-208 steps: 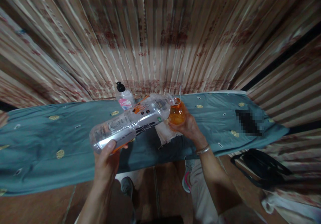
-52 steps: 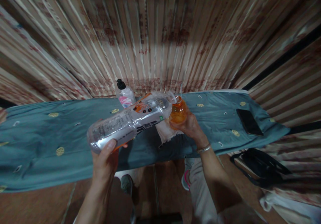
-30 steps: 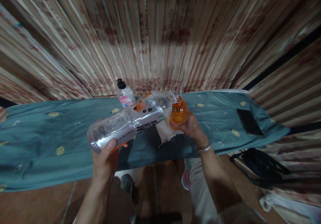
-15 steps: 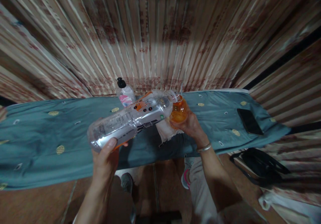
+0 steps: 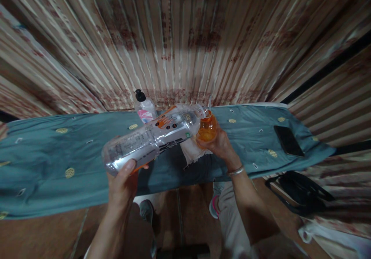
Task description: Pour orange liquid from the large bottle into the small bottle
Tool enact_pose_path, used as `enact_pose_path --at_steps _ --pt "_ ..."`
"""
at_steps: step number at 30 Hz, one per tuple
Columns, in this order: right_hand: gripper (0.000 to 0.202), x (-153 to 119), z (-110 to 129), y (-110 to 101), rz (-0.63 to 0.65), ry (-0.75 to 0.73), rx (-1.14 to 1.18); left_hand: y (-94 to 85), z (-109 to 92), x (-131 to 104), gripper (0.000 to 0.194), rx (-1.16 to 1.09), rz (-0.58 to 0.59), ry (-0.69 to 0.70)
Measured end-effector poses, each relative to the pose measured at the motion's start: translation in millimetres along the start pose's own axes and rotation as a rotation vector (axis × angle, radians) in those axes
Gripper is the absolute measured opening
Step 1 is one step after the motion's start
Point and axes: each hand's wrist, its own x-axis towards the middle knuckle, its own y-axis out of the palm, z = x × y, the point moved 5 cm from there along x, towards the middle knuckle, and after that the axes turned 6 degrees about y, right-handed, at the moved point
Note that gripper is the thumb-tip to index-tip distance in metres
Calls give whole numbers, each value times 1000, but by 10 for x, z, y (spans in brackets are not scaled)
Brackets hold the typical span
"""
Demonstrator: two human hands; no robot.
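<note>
My left hand (image 5: 124,178) is wrapped round the base of a large clear plastic bottle (image 5: 156,137) with an orange and silver label. The bottle lies tilted almost level, its neck pointing right. At its mouth is an orange see-through cup (image 5: 206,130), closed in by my right hand (image 5: 220,143); whether cup and bottle neck touch I cannot tell. Some orange-looking liquid seems to sit low in the cup. Under the bottle neck and cup, a white cloth or tissue (image 5: 193,154) lies on the table cover. Behind the bottle stands a clear pump-topped bottle (image 5: 145,110) with a black cap.
A teal cloth with yellow pineapple prints (image 5: 72,147) covers the long narrow table. Toward its right end lies a black phone (image 5: 289,140). Pleated curtains (image 5: 179,38) rise right behind the table. On the floor to the right is a black bag (image 5: 301,193).
The large bottle has shifted very slightly, by a hair to the right. Both hands keep the same grip, and nothing else visibly moves.
</note>
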Motion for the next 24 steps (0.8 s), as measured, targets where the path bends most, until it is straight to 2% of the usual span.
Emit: enact_pose_path --at_steps 17,24 --pt "81 3 -31 6 -27 5 8 -17 54 14 61 -28 17 12" --pt "71 8 -65 15 -10 14 20 -23 93 3 58 -1 4 -6"
